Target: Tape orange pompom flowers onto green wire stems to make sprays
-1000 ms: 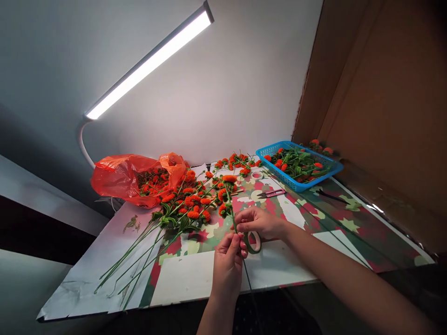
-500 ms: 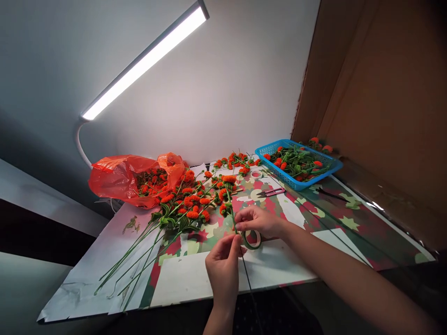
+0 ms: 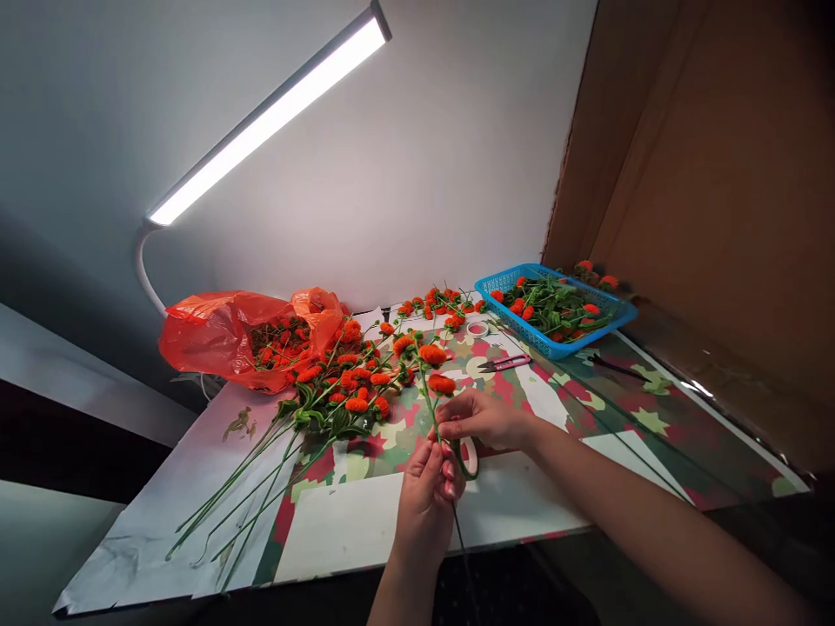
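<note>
Near the front of the table, my left hand is closed around the lower stem of an artificial flower spray with orange heads. A thin dark wire runs down below the fingers. My right hand pinches the green stem just above the left. A roll of green floral tape hangs beside the stem, under the right hand; whether the fingers also grip its strip is hidden. To the left lie several finished-looking stems with orange heads and green leaves.
An orange plastic bag holding flower heads lies at the back left, under a lit lamp. A blue basket with leaves and flowers stands at the back right. Pink thread snips and a white tape roll lie on the table.
The flower spray has turned in my fingers, so its heads now spread to the right. My left hand has rolled its fingers around the stem; the tape roll has swung slightly down and left.
</note>
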A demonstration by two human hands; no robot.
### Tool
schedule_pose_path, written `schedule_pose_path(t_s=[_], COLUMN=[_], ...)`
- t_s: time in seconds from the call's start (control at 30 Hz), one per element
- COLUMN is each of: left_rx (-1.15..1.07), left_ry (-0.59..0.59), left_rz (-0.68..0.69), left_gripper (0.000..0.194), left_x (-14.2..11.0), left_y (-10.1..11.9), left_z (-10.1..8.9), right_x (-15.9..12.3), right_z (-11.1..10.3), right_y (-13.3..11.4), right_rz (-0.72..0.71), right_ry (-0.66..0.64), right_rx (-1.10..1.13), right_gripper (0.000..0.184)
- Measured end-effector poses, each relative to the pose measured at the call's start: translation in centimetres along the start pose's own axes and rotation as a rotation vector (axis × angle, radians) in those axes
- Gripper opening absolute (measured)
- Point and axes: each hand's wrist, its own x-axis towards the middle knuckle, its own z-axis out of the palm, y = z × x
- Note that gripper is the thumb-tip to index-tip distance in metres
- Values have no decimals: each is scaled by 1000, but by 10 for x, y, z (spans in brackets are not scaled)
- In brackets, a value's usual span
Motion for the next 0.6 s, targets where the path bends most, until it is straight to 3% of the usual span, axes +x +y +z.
schedule_pose_path(t_s=[0.07,0.17,0.23,0.3,0.37,0.4,0.47,0.6], left_rx=[4,278,527,786,1051,1179,1402,1723], left_ry=[8,36,135,239,253,229,187,73], left_rz=[-1,131,357,686,979,1059,1087,962], left_gripper=[30,27,23,24,21,16,11,11], left_x=[3,4,3,3,5,6,10,15], left_y=[-3,-1,6,16,27,34,46,65], left_z=[-1,-5,-7,-6,-1,3,10,21], right_x=[0,2,3,3,4,4,4,4], right_z=[-1,-2,-4,-4,-4,-3,-2,-1], right_y=[1,3,5,7,9,9,9,10], right_rz=[7,-2,-13,-23,-22,-19,-22,-31], right_ry=[11,58,67,59,31,13,-24,-45], right_rx=[20,24,21,15,3,-5,-15,-56], right_gripper=[24,22,20,20,20,21,21,22])
